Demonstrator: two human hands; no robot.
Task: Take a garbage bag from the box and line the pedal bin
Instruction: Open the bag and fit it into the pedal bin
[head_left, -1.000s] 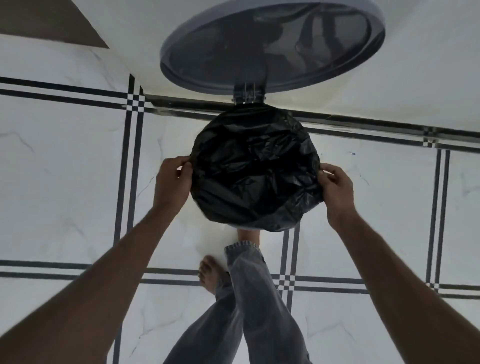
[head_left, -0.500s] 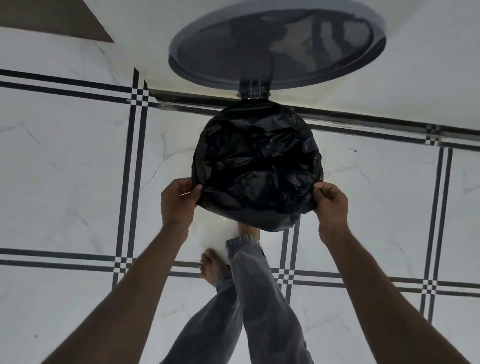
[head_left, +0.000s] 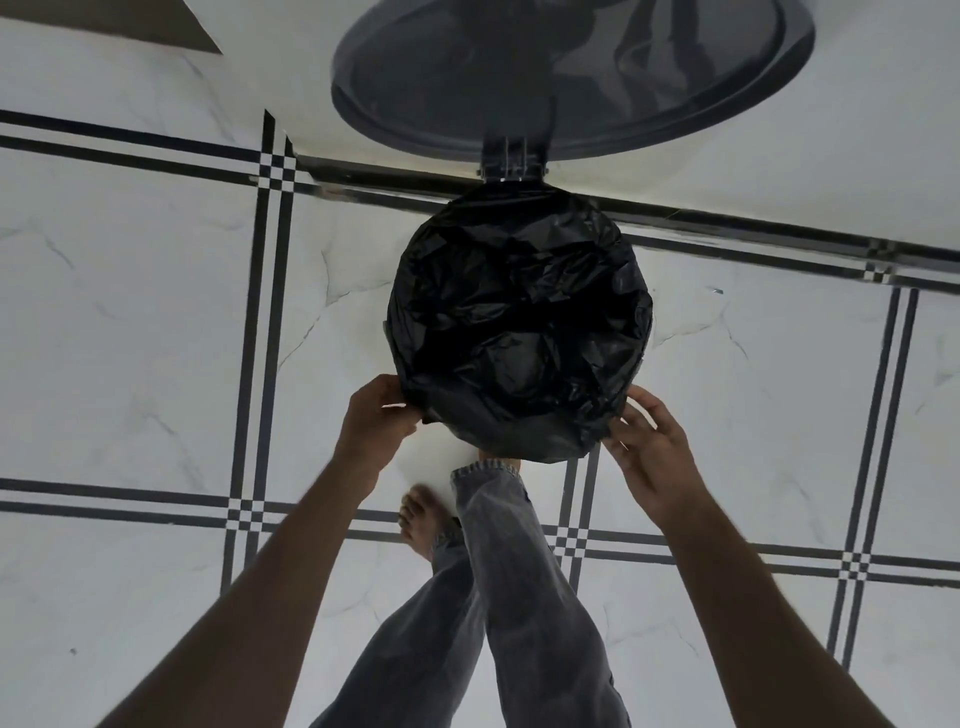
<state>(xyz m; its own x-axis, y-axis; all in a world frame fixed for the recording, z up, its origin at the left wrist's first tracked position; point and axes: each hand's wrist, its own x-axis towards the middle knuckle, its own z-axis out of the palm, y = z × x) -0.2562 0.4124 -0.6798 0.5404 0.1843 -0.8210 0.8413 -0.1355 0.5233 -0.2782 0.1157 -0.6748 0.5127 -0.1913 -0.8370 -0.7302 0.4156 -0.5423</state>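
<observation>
A black garbage bag (head_left: 519, 322) covers the round mouth of the pedal bin and folds down over its rim. The bin's grey lid (head_left: 571, 73) stands raised behind it on its hinge (head_left: 511, 163). My left hand (head_left: 376, 415) pinches the bag's edge at the near left of the rim. At the near right of the rim, my right hand (head_left: 649, 447) has its fingers spread and relaxed, fingertips touching the bag. My foot under the bin's front is mostly hidden.
White marble floor tiles with black double lines (head_left: 260, 312) surround the bin. A white wall (head_left: 857, 130) rises just behind it. My bare left foot (head_left: 421, 519) and jeans legs (head_left: 498, 597) stand in front of the bin.
Both hands slid along the rim from the bin's sides toward its near edge. My right hand let go of its pinch and opened its fingers.
</observation>
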